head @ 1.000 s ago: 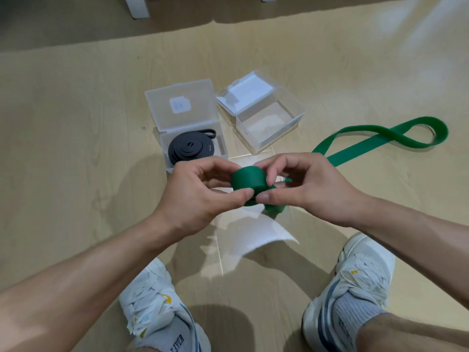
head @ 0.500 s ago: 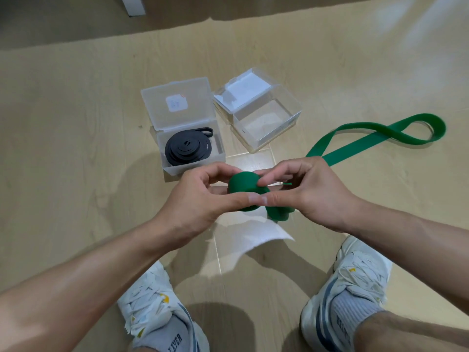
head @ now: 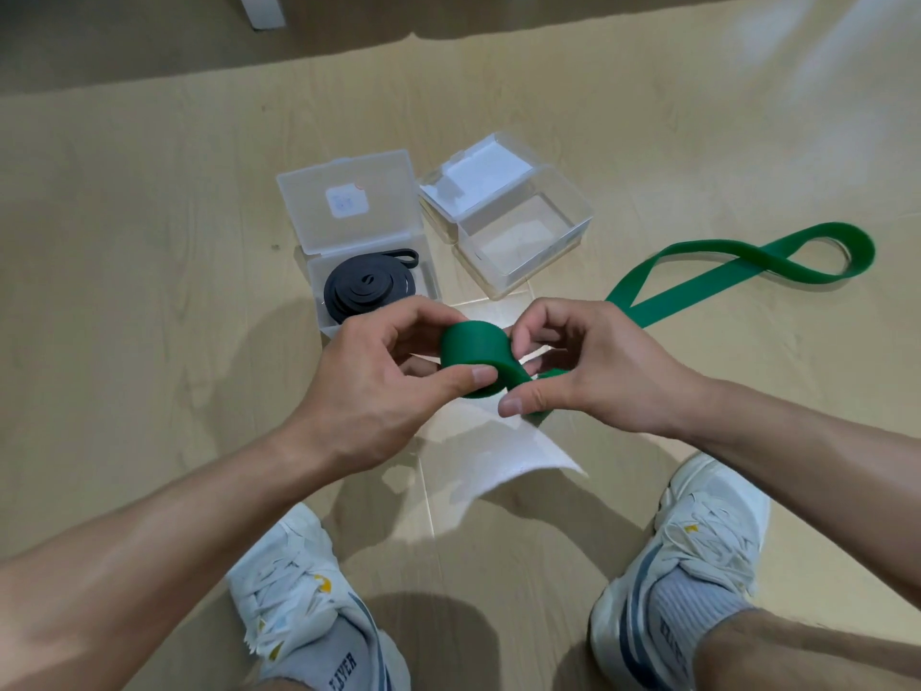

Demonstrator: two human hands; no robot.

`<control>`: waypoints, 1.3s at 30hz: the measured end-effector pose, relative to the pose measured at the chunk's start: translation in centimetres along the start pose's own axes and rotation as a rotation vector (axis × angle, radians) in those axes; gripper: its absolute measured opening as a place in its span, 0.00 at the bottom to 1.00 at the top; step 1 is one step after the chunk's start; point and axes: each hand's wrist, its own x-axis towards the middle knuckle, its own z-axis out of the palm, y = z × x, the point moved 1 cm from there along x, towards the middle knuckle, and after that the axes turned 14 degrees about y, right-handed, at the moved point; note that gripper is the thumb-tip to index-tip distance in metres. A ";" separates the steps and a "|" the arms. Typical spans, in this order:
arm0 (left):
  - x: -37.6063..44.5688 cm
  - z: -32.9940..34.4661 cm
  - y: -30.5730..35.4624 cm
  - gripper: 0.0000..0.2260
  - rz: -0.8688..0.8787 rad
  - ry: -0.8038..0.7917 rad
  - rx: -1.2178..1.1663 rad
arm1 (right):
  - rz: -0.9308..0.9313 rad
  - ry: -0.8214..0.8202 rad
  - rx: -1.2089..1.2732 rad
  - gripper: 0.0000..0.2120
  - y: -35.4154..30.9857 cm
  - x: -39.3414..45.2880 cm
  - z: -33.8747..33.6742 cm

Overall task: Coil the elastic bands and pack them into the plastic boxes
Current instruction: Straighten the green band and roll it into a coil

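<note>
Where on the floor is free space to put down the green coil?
Bare floor lies left of the box with the black band and beyond both boxes. The clear box is unfilled. It is crowded right of it, where the green band trails, and between the shoes.

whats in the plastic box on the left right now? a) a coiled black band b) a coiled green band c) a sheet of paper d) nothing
a: the left box, lid open, holds a coiled black band, while the green band is held in both hands above the floor, only partly coiled.
</note>
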 end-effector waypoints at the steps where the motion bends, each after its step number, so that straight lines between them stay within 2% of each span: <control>1: 0.0 -0.2 0.2 0.14 0.010 0.014 -0.018 | 0.028 -0.062 0.013 0.21 0.4 0.2 -0.1; 3: 0.3 -0.5 0.4 0.16 0.018 0.036 -0.067 | 0.045 -0.144 -0.164 0.24 1.7 0.7 -0.3; 5: 0.7 -0.6 0.6 0.17 0.035 0.040 -0.079 | 0.005 -0.206 -0.494 0.23 3.9 1.6 -0.6; 8: 1.0 -0.6 0.7 0.18 0.050 0.045 -0.117 | -0.025 -0.317 -0.860 0.13 7.1 3.4 -2.5; 9: 1.0 -0.7 0.7 0.18 0.062 0.041 -0.117 | -0.036 -0.324 -0.906 0.13 7.7 3.8 -3.3; 12: 0.9 -0.7 0.6 0.17 0.083 0.006 -0.101 | -0.122 -0.351 -1.010 0.29 8.3 4.9 -4.7; 14: 0.8 -0.6 0.4 0.16 0.087 -0.019 -0.107 | -0.184 -0.341 -1.131 0.26 8.2 5.5 -4.8; 16: 0.8 -0.5 0.4 0.16 0.102 -0.024 -0.099 | -0.154 -0.282 -1.201 0.20 8.1 6.2 -5.0; 19: 0.9 -0.4 0.5 0.17 0.088 -0.010 -0.144 | -0.074 -0.056 -1.079 0.08 7.8 6.4 -5.1; 22: 1.3 -0.7 0.9 0.17 0.109 0.123 -0.213 | -0.075 0.427 -1.015 0.04 5.4 6.3 -6.2; 23: 1.5 -0.8 1.3 0.18 0.127 0.171 -0.244 | -0.118 0.609 -0.977 0.04 4.3 6.2 -7.1; 25: 1.9 -1.0 1.7 0.17 0.155 0.231 -0.304 | -0.333 0.905 -0.883 0.04 1.9 6.0 -9.3; 27: 2.1 -1.1 1.7 0.17 0.125 0.242 -0.372 | -0.573 1.042 -0.616 0.06 -0.3 5.2 -10.7; 29: 2.3 -1.2 1.4 0.19 0.058 0.213 -0.448 | -0.656 0.968 -0.330 0.16 -0.6 4.1 -10.1; 30: 2.5 -1.4 1.0 0.20 0.021 0.204 -0.491 | -0.625 0.861 -0.299 0.20 0.4 3.5 -9.3; 31: 2.6 -1.5 0.7 0.21 -0.014 0.204 -0.523 | -0.523 0.701 -0.377 0.20 2.1 2.9 -8.6; 33: 2.6 -1.4 -0.2 0.17 -0.024 0.224 -0.423 | -0.167 0.178 -0.683 0.20 7.0 1.4 -6.6; 34: 2.4 -1.1 -0.7 0.15 -0.018 0.206 -0.317 | -0.005 -0.095 -0.760 0.20 9.5 0.5 -5.7; 35: 1.9 -0.6 -1.3 0.14 -0.017 0.174 -0.215 | 0.094 -0.281 -0.778 0.21 11.3 -0.1 -4.8; 36: 1.4 -0.2 -1.9 0.15 -0.028 0.141 -0.149 | 0.123 -0.353 -0.782 0.21 12.1 -0.3 -4.2; 39: 0.8 0.1 -2.6 0.18 -0.065 0.101 -0.101 | 0.073 -0.231 -0.810 0.22 10.0 0.8 -3.6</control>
